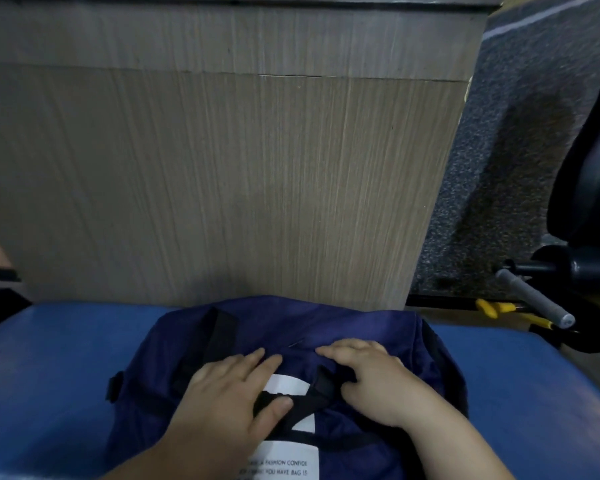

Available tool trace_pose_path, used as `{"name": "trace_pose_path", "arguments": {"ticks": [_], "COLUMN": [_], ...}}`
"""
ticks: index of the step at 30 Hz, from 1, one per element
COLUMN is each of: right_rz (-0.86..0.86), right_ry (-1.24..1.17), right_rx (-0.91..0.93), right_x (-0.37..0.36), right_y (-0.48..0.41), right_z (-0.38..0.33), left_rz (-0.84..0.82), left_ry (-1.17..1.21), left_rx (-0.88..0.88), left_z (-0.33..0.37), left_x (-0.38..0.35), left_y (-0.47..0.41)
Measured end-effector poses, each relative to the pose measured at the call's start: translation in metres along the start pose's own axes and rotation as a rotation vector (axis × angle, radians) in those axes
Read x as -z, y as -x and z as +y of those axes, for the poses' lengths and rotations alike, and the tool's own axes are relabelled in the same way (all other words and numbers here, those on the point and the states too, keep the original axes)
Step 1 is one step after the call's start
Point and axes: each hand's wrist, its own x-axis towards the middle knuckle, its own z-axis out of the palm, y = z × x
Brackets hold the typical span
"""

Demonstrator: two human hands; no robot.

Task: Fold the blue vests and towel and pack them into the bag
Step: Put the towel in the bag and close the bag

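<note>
A dark navy bag (343, 327) with black straps and a white printed label lies on a blue padded surface (59, 368) close in front of me. My left hand (229, 393) rests flat on the bag's top, fingers straight, thumb lying over a black strap. My right hand (371, 372) lies on the bag just to the right, fingers bent down onto the fabric beside a black strap loop. Whether it pinches anything is unclear. No vests or towel are visible; the bag's inside is hidden.
A wood-grain panel (222, 168) stands upright right behind the bag. To the right lie grey carpet (520, 133), a black chair base (582, 168), a grey handle (534, 299) and yellow-handled tools (492, 308).
</note>
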Motion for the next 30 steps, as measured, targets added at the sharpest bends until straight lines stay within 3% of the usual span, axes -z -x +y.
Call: {"name": "trace_pose_path", "arguments": {"ticks": [4,9,18,25,30], "right_rz": [0.058,0.113,0.134,0.132,0.178], "right_ry": [-0.063,-0.087,-0.064,0.081,0.154], "right_rx": [0.079,0.036,0.087,-0.058,-0.030], "right_x": [-0.009,-0.013,-0.011,0.001,0.001], "right_y": [-0.008,-0.011,-0.003,0.007,0.009], "right_z": [-0.006,-0.007,-0.008,0.008,0.011], "left_rz": [-0.012,-0.036,-0.211,-0.019,0.072], "left_ry": [0.080,0.121,-0.025,0.110,0.180], "left_rx": [-0.074,-0.126,-0.270,-0.289,-0.309], "left_z": [-0.001,0.001,0.006,0.011,0.008], "left_x": [0.004,0.009,0.011,-0.003,-0.010], "left_y": [0.006,0.002,-0.029,-0.027,-0.022]}}
